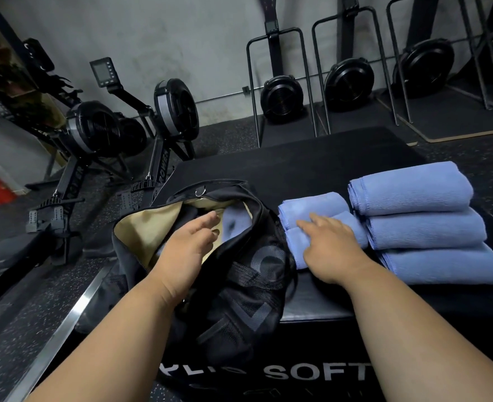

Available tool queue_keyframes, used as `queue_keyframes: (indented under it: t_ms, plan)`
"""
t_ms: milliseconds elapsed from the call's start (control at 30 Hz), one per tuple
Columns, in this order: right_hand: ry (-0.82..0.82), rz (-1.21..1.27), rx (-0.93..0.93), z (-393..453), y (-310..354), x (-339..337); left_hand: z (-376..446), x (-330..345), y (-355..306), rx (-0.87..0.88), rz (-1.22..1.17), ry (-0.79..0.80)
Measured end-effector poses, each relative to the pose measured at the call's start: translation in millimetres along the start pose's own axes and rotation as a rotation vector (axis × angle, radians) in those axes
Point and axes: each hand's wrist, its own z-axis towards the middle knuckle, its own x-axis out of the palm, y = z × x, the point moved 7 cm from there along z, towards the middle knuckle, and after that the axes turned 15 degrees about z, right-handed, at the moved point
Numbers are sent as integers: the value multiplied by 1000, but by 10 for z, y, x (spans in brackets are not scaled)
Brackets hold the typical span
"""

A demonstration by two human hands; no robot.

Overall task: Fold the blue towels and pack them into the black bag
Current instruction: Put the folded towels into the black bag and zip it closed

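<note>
two small folded blue terry towels [317, 224] lie just beside the open black fabric duffel bag [239, 280] on the black padded box [312, 309], with three larger folded blue towels [422, 224] stacked to their right. one blue towel [232, 224] already sits inside the tan lining. right hand [332, 248] rests flat on the near small towel, fingers straight, gripping nothing. left hand [190, 245] hovers relaxed over the bag mouth, holding nothing. the towels look soft and light; pinch across the folded edge so the layers stay together.
</note>
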Motion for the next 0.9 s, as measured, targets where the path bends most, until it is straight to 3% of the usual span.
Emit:
queue_keyframes:
  t_ms: [467, 733, 900]
  plan:
    - [96, -157, 41, -206, -39, -148, -268, 322, -60, -31, 241, -58]
    - [85, 114, 65, -322, -47, -267, -333, 360, -9, -61, 221, -41]
    - [-58, 363, 56, -369, 30, -522, -418, 302, -111, -37, 197, -90]
